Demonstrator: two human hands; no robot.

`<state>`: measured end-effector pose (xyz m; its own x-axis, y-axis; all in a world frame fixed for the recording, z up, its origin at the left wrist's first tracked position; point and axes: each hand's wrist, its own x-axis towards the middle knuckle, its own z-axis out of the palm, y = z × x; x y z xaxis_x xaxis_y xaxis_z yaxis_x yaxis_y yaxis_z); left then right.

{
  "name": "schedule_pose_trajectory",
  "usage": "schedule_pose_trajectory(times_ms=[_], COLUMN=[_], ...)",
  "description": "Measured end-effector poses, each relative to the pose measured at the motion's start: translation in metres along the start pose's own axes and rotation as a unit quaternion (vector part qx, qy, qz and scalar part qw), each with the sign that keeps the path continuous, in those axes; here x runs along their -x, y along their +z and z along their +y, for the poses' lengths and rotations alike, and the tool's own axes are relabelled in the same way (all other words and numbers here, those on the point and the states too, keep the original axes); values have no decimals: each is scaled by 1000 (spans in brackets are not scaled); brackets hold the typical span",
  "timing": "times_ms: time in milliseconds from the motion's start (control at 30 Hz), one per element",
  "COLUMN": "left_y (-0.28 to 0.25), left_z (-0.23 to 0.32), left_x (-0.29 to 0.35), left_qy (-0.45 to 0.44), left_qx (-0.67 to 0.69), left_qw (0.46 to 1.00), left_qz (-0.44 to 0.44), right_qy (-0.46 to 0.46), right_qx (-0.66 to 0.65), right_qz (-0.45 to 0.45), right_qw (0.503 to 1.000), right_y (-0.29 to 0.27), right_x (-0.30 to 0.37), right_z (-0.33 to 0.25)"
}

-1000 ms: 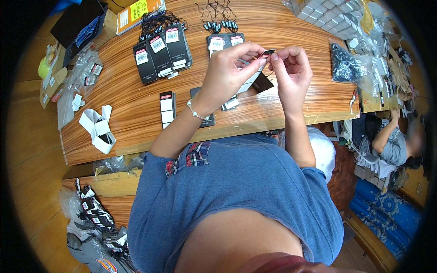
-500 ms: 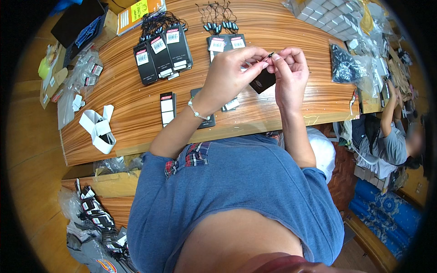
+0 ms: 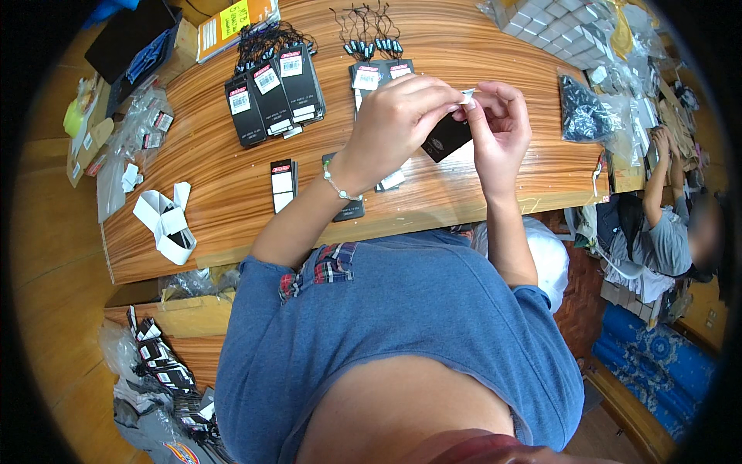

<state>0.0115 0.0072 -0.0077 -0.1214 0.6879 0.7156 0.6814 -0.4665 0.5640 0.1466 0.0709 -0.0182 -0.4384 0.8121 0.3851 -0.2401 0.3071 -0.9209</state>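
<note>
A black hang tag (image 3: 447, 141) hangs tilted under my fingertips, above the table. My left hand (image 3: 406, 108), with a beaded bracelet at the wrist, is closed in a pinch at a small white piece (image 3: 467, 95), perhaps a sticker or folded label. My right hand (image 3: 498, 127) pinches at the tag's upper end, its other fingers curled. The fingers partly hide where the tag and the white piece meet. Beyond my left hand lie grey-black tags with white labels (image 3: 366, 77) and dark strings. A flat dark tag (image 3: 348, 210) sits partly under my left wrist.
Stacks of black labelled tags (image 3: 267, 97) with bunched strings stand at the far left. Near them are a narrow labelled stack (image 3: 284, 185) and a curled white strip (image 3: 166, 220). A plastic bag of black items (image 3: 587, 112) lies right. Another person (image 3: 668, 232) works farther right.
A white piece now shows between my fingertips, where a small dark and reddish bit showed before. My right hand has shifted slightly right, its fingers a little more spread.
</note>
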Motion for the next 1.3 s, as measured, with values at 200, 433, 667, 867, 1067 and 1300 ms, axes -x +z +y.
schedule_pose_trajectory(times_ms=[200, 433, 667, 867, 1067, 1300], left_y=[-4, 4, 6, 3, 10, 15], left_z=[-7, -5, -16, -23, -12, -22], left_x=[-2, 0, 17, 18, 13, 18], left_qy=[117, 175, 107, 92, -87, -224], left_qx=[-157, -188, -69, -85, 145, 239], left_qw=[981, 966, 992, 990, 984, 936], left_qz=[1, -20, 7, -70, -48, -127], right_qy=[133, 184, 2, 92, 124, 103], right_qx=[-62, -174, -315, -501, -410, -406], right_qz=[-18, -21, 19, -158, -130, -84], right_qw=[989, 967, 949, 846, 894, 904], right_y=[-9, -19, -41, -30, -18, -24], right_x=[-7, -11, -33, -36, -31, -33], right_z=[-13, 2, 10, 4, 0, 1])
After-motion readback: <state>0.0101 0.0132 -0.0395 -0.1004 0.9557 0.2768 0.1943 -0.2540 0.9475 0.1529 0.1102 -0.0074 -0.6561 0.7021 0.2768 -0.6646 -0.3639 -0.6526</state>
